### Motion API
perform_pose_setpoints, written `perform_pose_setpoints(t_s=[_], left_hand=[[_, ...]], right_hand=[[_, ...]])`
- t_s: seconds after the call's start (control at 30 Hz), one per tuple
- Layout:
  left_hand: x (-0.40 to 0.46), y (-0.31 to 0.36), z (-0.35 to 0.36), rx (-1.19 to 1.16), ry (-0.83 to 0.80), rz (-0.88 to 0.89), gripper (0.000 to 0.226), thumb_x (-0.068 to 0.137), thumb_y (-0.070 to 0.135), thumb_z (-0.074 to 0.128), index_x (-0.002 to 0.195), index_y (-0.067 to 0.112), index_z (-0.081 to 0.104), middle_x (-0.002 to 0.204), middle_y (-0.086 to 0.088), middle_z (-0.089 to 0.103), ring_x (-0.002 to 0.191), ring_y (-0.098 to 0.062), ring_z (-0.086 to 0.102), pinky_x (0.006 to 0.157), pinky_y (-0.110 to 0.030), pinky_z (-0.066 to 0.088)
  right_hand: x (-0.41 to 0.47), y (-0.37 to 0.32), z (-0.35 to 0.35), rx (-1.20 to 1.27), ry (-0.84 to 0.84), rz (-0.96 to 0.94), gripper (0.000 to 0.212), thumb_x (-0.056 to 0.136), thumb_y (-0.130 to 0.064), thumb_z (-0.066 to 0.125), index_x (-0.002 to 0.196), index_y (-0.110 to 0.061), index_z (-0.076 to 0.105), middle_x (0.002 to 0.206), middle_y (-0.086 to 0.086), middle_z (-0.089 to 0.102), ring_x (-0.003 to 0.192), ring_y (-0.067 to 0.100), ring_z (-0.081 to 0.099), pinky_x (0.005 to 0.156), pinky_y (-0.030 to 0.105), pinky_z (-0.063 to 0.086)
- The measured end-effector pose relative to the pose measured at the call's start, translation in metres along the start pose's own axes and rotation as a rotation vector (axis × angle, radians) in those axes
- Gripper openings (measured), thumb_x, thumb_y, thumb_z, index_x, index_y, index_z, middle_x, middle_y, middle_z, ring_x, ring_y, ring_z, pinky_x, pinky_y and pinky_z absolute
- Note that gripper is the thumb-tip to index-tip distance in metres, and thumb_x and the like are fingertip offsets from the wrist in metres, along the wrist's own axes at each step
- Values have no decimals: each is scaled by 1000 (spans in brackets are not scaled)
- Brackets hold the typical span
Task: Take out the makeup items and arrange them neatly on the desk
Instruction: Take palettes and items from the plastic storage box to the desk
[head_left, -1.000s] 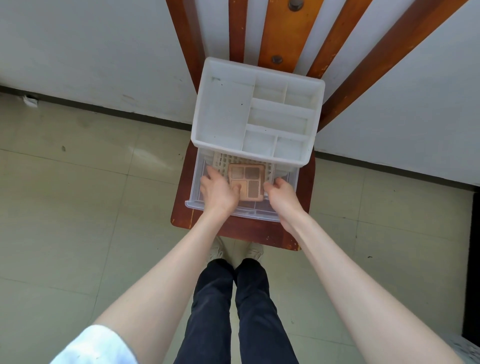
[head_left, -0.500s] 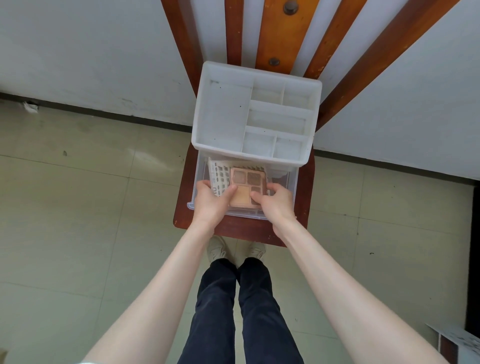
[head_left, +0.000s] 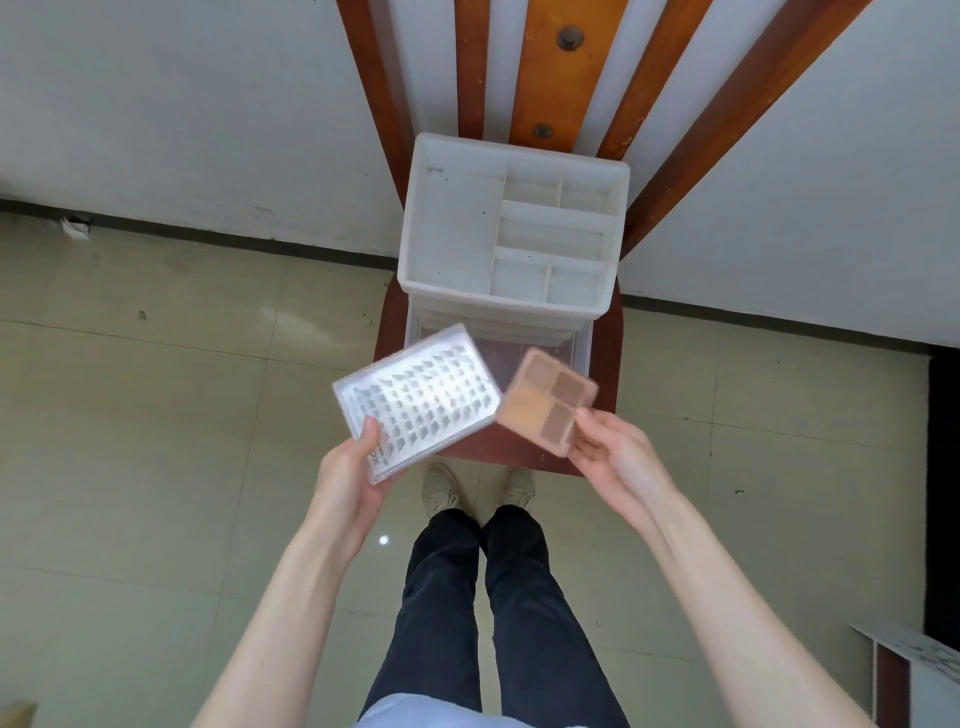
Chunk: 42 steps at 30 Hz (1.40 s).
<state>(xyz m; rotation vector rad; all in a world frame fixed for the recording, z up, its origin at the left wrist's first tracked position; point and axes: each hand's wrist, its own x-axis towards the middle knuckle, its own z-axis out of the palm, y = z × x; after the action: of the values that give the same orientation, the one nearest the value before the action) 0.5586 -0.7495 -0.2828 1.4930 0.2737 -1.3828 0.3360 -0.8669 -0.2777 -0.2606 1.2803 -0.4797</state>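
While thumb-pinned, lash case and palette overhang both hands' fingers.

**Pale Walls, Tiled Floor, One Wooden Chair**

We look down on a floor of pale greenish-beige tiles with thin grout lines; a small bright glint of light sits on it near centre. A white wall fills the view from 9 through 3 o'clock, edged by a dark baseboard where it meets the floor. At 12 o'clock we see a reddish-brown wooden chair, its slatted back fanning upward, two dark bolts in the middle slat. At 3 o'clock lies a dark opening; at 5 o'clock, a white furniture corner.
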Motion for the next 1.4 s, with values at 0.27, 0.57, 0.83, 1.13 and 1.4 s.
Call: perform_pose_setpoints(t_s=[0.27, 0.57, 0.83, 1.13, 1.4], left_hand=[[8, -2, 4, -448, 74, -65, 39, 100, 22, 35, 136, 10, 40, 134, -12, 51, 125, -30, 46, 108, -49, 31], [23, 12, 31, -468, 86, -18, 43, 101, 29, 30, 141, 14, 32, 136, -11, 49, 123, -30, 48, 106, -57, 29], [58, 42, 71, -571, 30, 23, 43, 101, 26, 26, 143, 16, 26, 138, -13, 43, 126, -30, 44, 109, -54, 27], [64, 50, 81, -575, -8, 19, 41, 101, 26, 27, 141, 18, 30, 137, -9, 46, 125, -25, 46, 109, -53, 28], [5, 57, 79, -190, -65, 26, 27, 100, 23, 37, 126, 18, 42, 125, -5, 57, 116, -22, 53, 97, -46, 42]], right_hand=[[5, -3, -18, 464, 312, 49, 20, 100, -10, 36, 112, -5, 51, 115, 15, 57, 112, 29, 54, 88, 39, 47], [11, -7, -1, 671, 274, 125, 42, 103, -21, 22, 134, 2, 36, 137, 24, 46, 132, 35, 39, 112, 45, 27], [47, -34, 21, 787, 143, 43, 47, 102, -21, 16, 136, 4, 36, 136, 20, 49, 134, 31, 37, 114, 43, 22], [56, -39, 17, 799, 116, 6, 42, 102, -18, 23, 140, -3, 34, 138, 16, 48, 131, 29, 41, 111, 45, 27], [-25, -55, -9, 644, 196, -62, 24, 102, -15, 30, 118, -6, 46, 133, 18, 50, 125, 30, 46, 99, 38, 40]])
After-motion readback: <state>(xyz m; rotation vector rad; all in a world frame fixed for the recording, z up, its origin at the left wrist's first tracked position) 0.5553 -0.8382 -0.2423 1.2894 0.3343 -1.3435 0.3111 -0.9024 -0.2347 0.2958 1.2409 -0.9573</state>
